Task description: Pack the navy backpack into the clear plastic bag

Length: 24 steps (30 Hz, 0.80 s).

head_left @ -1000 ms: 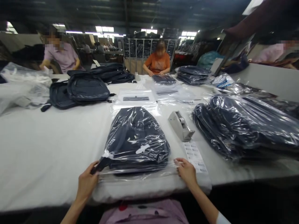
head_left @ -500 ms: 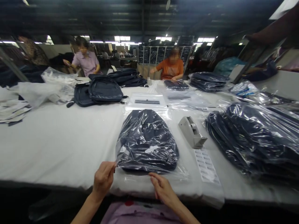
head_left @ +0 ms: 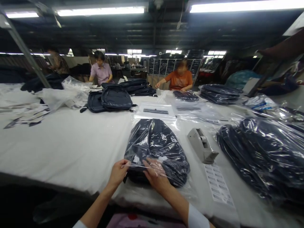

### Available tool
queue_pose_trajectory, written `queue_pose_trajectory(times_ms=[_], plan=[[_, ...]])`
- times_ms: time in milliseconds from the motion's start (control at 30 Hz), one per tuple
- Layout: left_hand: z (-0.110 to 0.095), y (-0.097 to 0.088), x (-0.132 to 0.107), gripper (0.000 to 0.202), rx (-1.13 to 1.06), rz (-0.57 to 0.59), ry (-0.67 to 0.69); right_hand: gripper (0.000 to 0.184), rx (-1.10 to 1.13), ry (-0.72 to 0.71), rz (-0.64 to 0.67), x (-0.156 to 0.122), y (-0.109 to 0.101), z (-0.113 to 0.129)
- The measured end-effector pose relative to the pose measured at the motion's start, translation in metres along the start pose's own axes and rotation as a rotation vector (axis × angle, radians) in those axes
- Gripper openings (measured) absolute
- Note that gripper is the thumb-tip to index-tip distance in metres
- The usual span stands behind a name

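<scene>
A dark navy backpack (head_left: pixel 155 136) lies flat in front of me inside a clear plastic bag (head_left: pixel 177 144), its lower end toward me. My left hand (head_left: pixel 120 172) is closed, pinching the bag's edge at the lower left corner of the backpack. Over the lower part of the backpack lies my right hand (head_left: pixel 155 174), fingers stretched out. Clear film seems to cover those fingers, so the hand appears to be inside the bag's mouth. To the right stand a grey tape dispenser (head_left: pixel 201 145) and a sheet of printed labels (head_left: pixel 218 185).
Bagged backpacks (head_left: pixel 263 155) are piled on the right. Unbagged backpacks (head_left: pixel 116 98) lie at the back left, near crumpled plastic (head_left: pixel 59 96) and paper pieces (head_left: pixel 30 112). Flat plastic bags (head_left: pixel 155 110) lie beyond my backpack. Two co-workers (head_left: pixel 181 79) (head_left: pixel 101 69) are across the table.
My right hand has moved from the bag's near edge onto the backpack, seemingly under the film. My left hand still pinches the bag's edge, a little farther up. The view has tilted upward.
</scene>
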<state>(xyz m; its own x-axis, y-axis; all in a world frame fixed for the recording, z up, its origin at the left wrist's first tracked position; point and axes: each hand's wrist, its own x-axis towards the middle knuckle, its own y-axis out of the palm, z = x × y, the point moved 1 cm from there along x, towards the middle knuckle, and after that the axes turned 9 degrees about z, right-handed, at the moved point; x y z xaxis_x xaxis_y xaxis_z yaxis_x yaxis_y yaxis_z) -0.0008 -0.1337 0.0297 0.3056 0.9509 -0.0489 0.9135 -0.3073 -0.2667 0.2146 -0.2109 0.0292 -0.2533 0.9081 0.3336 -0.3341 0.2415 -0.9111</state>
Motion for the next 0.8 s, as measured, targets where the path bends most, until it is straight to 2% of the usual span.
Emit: queue_pose_trajectory(times_ms=[200, 333, 467, 533, 667, 800], plan=[[0.003, 0.011, -0.004, 0.043, -0.089, -0.022, -0.023, 0.051, -0.125, -0.173, 0.196, 0.049, 0.021, 0.016], [0.000, 0.014, -0.005, 0.044, -0.154, -0.030, -0.019, 0.060, -0.149, -0.283, 0.255, 0.057, 0.023, 0.015], [-0.005, 0.018, -0.002, 0.040, -0.189, -0.055, 0.047, 0.057, -0.195, -0.342, 0.256, 0.057, 0.026, 0.011], [-0.007, 0.018, -0.004, 0.037, -0.096, -0.125, 0.089, 0.055, -0.200, -0.371, 0.228, 0.058, 0.024, 0.009], [-0.004, 0.007, -0.020, 0.032, 0.223, -0.303, 0.187, 0.057, -0.195, -0.422, 0.170, 0.054, 0.013, 0.001], [0.017, -0.005, -0.043, 0.023, 0.395, -0.297, 0.366, 0.051, -0.137, -0.393, 0.261, 0.037, 0.015, -0.011]])
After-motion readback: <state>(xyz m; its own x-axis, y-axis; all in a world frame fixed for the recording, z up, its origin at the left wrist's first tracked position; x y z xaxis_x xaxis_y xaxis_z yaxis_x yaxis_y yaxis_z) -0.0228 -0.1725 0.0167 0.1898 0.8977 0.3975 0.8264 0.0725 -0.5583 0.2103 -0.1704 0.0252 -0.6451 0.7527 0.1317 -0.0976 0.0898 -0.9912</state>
